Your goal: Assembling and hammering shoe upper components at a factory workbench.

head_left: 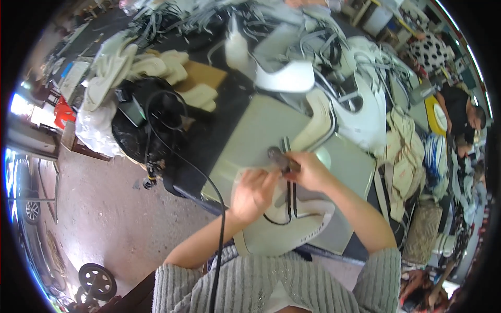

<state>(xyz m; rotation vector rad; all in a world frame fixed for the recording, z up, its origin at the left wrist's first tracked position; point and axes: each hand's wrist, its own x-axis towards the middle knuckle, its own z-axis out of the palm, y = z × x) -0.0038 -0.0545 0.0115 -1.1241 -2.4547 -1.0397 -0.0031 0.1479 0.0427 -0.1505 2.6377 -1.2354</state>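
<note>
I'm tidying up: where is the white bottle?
In the head view, the white bottle is near the top, slightly left of centre, beyond the left hand, between the brown board and the white curved piece.

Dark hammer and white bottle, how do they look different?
The hammer is dark brown; the bottle is white. The hammer is held in the right grip; the bottle is unheld, farther off. The hammer's head is rounded; the bottle tapers to a narrow tip.
</note>
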